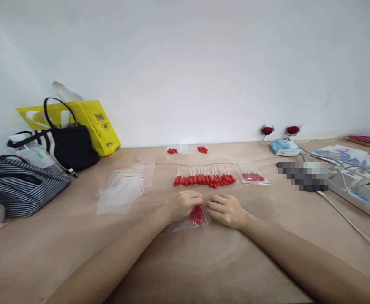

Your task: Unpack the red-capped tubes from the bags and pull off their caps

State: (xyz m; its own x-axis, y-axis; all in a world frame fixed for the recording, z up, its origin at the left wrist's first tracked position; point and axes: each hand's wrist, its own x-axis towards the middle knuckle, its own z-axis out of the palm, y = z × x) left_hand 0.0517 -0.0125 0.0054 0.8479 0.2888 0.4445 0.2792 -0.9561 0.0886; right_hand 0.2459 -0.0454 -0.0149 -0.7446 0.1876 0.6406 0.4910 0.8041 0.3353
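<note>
My left hand (pixel 185 204) and my right hand (pixel 227 210) meet at the table's middle, both closed on a small clear bag (pixel 194 219) that holds red-tipped sticks. Fingers of both hands pinch the bag's upper edge. Just beyond the hands lies a row of several loose red-tipped sticks (pixel 205 177). To its right rests a filled clear bag (pixel 252 174). A pile of empty clear bags (pixel 121 188) lies to the left. Two small groups of red pieces (pixel 186 149) sit near the wall.
A striped bag (pixel 17 185), a black handbag (pixel 67 145) and a yellow bag (pixel 93 122) stand at the left. At the right are a power strip (pixel 359 185) with white cables, a blue tissue pack (pixel 284 147), two red roses (pixel 280 130) and printed papers.
</note>
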